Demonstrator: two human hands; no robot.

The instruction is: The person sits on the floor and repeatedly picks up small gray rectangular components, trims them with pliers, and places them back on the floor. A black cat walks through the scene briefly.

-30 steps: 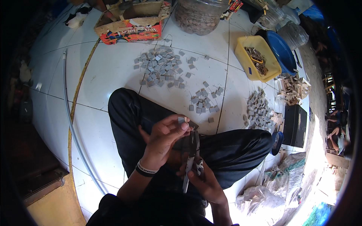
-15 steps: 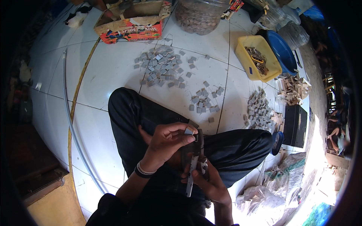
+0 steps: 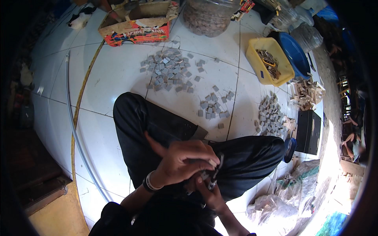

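My left hand, with a white and dark band at its wrist, is closed in a pinch over my lap. A pale edge of a small grey square block shows at its fingertips. Just below, my right hand is wrapped round a worn metal hand tool, dark with silvery parts. The block is close to the top of this tool; whether they touch is hidden by the left fingers. Motion blur hides the tool's exact kind.
Ahead on the white tiles lie a large heap of grey square blocks, a smaller group and another pile at right. A yellow basin, blue basin, red carton and plastic jar stand farther off.
My left hand has moved down and right with the small block, to the tool. My right hand has turned the tool and brought it up close beneath the left fingers.
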